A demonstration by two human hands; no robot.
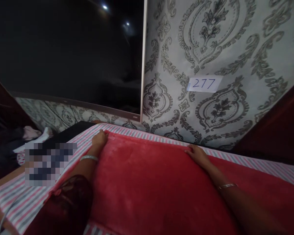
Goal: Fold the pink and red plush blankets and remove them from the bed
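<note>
A red plush cloth (147, 182) lies spread over a striped cloth (17, 202) in pink, grey and white. At its far left corner, my left hand (99, 138) is closed with the fingers curled on the edge. My right hand (198, 155) grips the far edge further right, thumb towards the left, its fingertips partly hidden. Between the two hands the far edge runs nearly straight. More of the red material (257, 186) extends to the right beyond my right forearm.
Behind the surface stands a patterned wall (171, 65) with a paper label (204, 84) reading 277. A large dark screen (71, 55) hangs at upper left. Left of the cloths are a blurred-out patch, a cable (8, 210) and a pile of clothes (5, 147).
</note>
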